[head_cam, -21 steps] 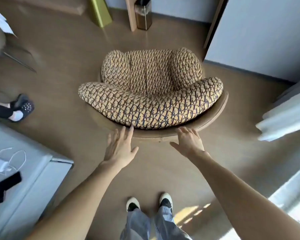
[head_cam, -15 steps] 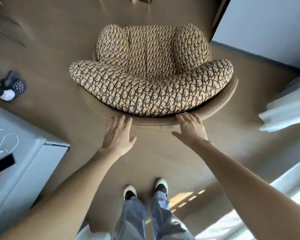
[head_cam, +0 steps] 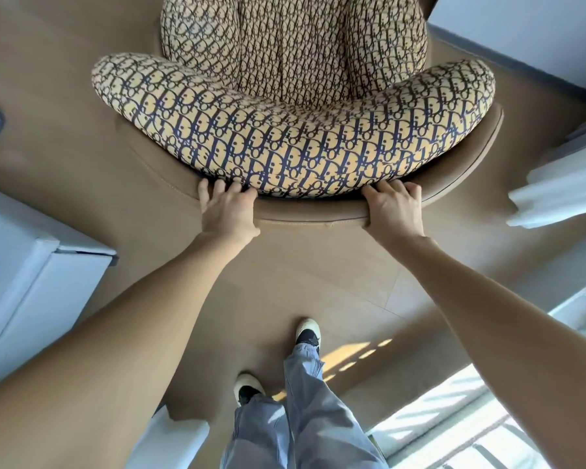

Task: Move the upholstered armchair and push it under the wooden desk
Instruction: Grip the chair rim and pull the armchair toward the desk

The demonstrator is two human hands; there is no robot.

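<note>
The upholstered armchair (head_cam: pixel 295 130) fills the upper middle of the view, seen from behind and above. Its cushions carry a beige and navy letter pattern, and a tan shell curves around the back. My left hand (head_cam: pixel 227 211) grips the top rim of that shell left of centre, fingers over the edge against the cushion. My right hand (head_cam: pixel 394 208) grips the same rim to the right. The wooden desk is not in view.
A white cabinet (head_cam: pixel 48 275) stands at the left, close to my left arm. White furniture (head_cam: pixel 555 194) juts in at the right. A pale wall with dark skirting (head_cam: pixel 521 69) runs behind the chair. My feet (head_cam: pixel 307 333) stand on the tan floor below.
I have stepped closer to the chair. Both hands, open and just short of the backrest before, now rest over its rim with fingers curled on it.
</note>
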